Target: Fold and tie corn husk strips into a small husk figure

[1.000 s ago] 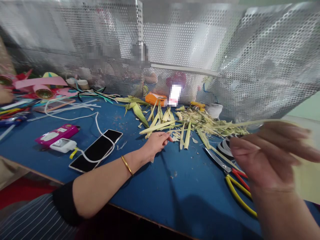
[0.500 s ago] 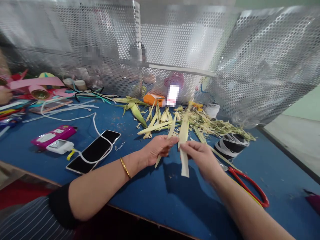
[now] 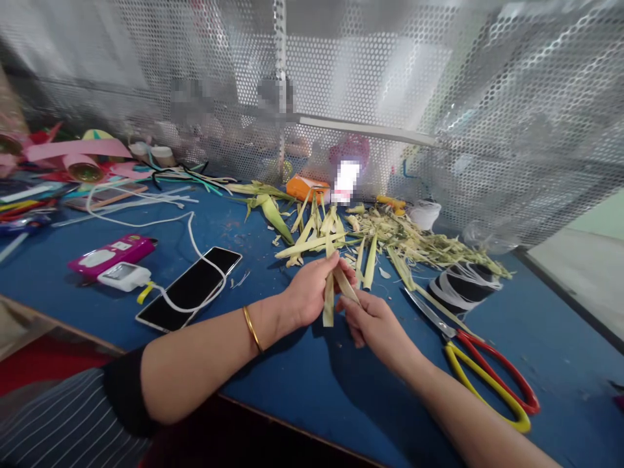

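My left hand (image 3: 308, 294) is closed, its thumb and fingers pinching a pale corn husk strip (image 3: 328, 307) whose cut end hangs below them. A second husk strip (image 3: 348, 286) slants down from the same pinch. My right hand (image 3: 379, 323) grips that strip's lower end between thumb and fingers. Just beyond both hands lie loose corn husks (image 3: 312, 246) and a heap of shredded husk scraps (image 3: 414, 235). Scissors (image 3: 447, 331) with one red and one yellow handle rest beside my right forearm.
A black spool wound with white string (image 3: 463, 289) stands at the right. To the left lie a phone (image 3: 195, 286), a white cable (image 3: 192, 227) and a magenta device (image 3: 113, 255). A perforated metal screen (image 3: 351, 84) rises behind an orange packet (image 3: 307, 189).
Both hands have come closer together. The strip in my right hand has moved left and now meets the left-hand strip at the pinch. The camera view has shifted slightly, showing more of the scissors.
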Demonstrator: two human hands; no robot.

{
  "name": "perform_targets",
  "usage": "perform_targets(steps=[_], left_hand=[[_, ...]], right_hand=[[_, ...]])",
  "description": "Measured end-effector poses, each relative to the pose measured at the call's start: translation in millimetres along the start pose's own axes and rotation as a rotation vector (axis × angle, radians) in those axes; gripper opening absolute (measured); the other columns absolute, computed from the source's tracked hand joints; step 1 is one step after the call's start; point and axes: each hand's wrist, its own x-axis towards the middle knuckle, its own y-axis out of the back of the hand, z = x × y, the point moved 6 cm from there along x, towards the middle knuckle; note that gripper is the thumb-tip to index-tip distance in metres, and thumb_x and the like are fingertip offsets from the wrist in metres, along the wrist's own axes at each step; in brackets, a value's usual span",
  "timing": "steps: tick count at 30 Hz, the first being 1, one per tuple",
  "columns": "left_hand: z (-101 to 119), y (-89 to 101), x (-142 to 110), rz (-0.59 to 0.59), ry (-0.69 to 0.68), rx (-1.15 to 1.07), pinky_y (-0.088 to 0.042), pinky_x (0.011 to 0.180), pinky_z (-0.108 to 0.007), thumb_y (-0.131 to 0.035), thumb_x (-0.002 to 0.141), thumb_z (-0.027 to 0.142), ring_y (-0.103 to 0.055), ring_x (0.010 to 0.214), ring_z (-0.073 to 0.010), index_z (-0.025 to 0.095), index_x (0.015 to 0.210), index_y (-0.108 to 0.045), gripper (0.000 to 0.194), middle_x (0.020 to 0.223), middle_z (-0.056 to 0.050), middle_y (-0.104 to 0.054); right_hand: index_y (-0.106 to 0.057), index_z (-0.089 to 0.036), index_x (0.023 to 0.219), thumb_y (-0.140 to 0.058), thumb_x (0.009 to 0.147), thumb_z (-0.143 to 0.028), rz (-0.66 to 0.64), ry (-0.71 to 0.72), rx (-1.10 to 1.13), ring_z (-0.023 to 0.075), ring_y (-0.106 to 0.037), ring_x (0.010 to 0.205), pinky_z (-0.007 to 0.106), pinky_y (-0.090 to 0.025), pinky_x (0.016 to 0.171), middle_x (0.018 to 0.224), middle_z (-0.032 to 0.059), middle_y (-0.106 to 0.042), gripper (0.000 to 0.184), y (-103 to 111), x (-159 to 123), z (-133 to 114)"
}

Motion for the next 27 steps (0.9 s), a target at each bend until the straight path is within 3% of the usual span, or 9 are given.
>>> perform_targets(steps=[3, 5, 8, 10, 13, 17, 19, 21, 27], left_hand=[[4.0, -0.8, 1.3, -0.001, 0.04, -0.136, -0.047, 0.051, -0.023, -0.041, 0.098, 0.03, -0.052, 0.046, -0.0093, 0.016, 0.067, -0.049, 0.035, 0.055, 0.002, -0.049], [9.9, 1.8, 2.1, 0.019, 0.039, -0.143, -0.035, 0.04, -0.018, -0.046, 0.097, 0.032, -0.036, 0.036, -0.0052, 0.016, 0.068, -0.048, 0.033, 0.048, 0.007, -0.038], [19.6, 8.6, 2.6, 0.08, -0.004, -0.088, -0.014, 0.033, -0.015, -0.058, 0.091, 0.03, -0.019, 0.033, -0.0021, 0.016, 0.067, -0.047, 0.031, 0.045, 0.01, -0.028], [20.8, 10.6, 2.2, 0.095, -0.002, -0.042, -0.009, 0.034, -0.016, -0.063, 0.088, 0.024, -0.016, 0.034, -0.0013, 0.017, 0.063, -0.042, 0.033, 0.045, 0.011, -0.023], [13.4, 10.1, 1.3, 0.089, 0.065, 0.007, -0.009, 0.035, -0.017, -0.061, 0.088, 0.02, -0.015, 0.035, -0.0011, 0.018, 0.058, -0.036, 0.038, 0.045, 0.01, -0.023], [3.4, 9.1, 1.4, 0.065, 0.136, 0.05, -0.009, 0.035, -0.018, -0.057, 0.09, 0.023, -0.016, 0.035, -0.0017, 0.018, 0.058, -0.038, 0.037, 0.046, 0.01, -0.024], [2.2, 9.8, 2.2, 0.057, 0.146, 0.06, -0.009, 0.035, -0.018, -0.057, 0.09, 0.022, -0.016, 0.035, -0.0018, 0.017, 0.059, -0.04, 0.035, 0.046, 0.01, -0.025], [2.4, 10.6, 2.9, 0.048, 0.151, 0.058, -0.009, 0.035, -0.018, -0.056, 0.09, 0.022, -0.016, 0.035, -0.0017, 0.016, 0.063, -0.046, 0.03, 0.046, 0.01, -0.026], [3.7, 13.5, 4.7, 0.048, 0.132, 0.05, -0.009, 0.036, -0.018, -0.049, 0.095, 0.026, -0.014, 0.035, -0.0024, 0.013, 0.072, -0.057, 0.028, 0.047, 0.01, -0.02]], right_hand=[[-0.049, -0.021, 0.069, -0.051, 0.088, -0.044, -0.121, 0.103, -0.253, 0.0087, -0.039, 0.042, 0.022, -0.03, 0.043, 0.05, -0.0083, -0.04, 0.03, -3.1, -6.3, -11.3], [-0.053, -0.02, 0.069, -0.059, 0.085, -0.038, -0.158, 0.214, -0.484, 0.0101, -0.045, 0.05, 0.023, -0.031, 0.048, 0.055, -0.0059, -0.049, 0.025, 0.9, -9.5, -20.3], [-0.064, -0.02, 0.087, -0.054, 0.09, -0.029, 0.158, 0.406, -0.794, 0.0152, -0.057, 0.067, 0.025, -0.038, 0.06, 0.075, 0.0008, -0.063, 0.014, 29.6, -6.9, -32.8], [-0.065, -0.02, 0.104, -0.052, 0.092, -0.027, 0.349, 0.463, -1.017, 0.0194, -0.061, 0.08, 0.028, -0.04, 0.067, 0.095, 0.0069, -0.065, 0.019, 44.7, -2.2, -33.1], [-0.063, -0.02, 0.115, -0.049, 0.094, -0.023, 0.274, 0.457, -1.295, 0.02, -0.061, 0.078, 0.03, -0.039, 0.069, 0.095, 0.0076, -0.066, 0.026, 42.9, 11.4, -22.5], [-0.067, -0.019, 0.107, -0.048, 0.093, -0.014, 0.13, 0.498, -1.552, 0.0209, -0.062, 0.078, 0.032, -0.036, 0.071, 0.09, 0.0082, -0.067, 0.025, 27.4, 18.4, -18.1], [-0.069, -0.017, 0.098, -0.048, 0.091, -0.011, 0.153, 0.509, -1.551, 0.0206, -0.062, 0.075, 0.032, -0.036, 0.07, 0.087, 0.0083, -0.068, 0.023, 27.8, 17.7, -20.4], [-0.069, -0.018, 0.095, -0.047, 0.092, -0.013, 0.283, 0.542, -1.429, 0.0193, -0.063, 0.073, 0.031, -0.037, 0.07, 0.087, 0.0073, -0.07, 0.022, 36.9, 13.7, -26.6], [-0.063, -0.018, 0.095, -0.051, 0.094, -0.037, 0.902, 0.522, -0.52, 0.0146, -0.066, 0.062, 0.025, -0.047, 0.061, 0.085, 0.004, -0.072, 0.022, 96.7, -13.1, -34.4]])
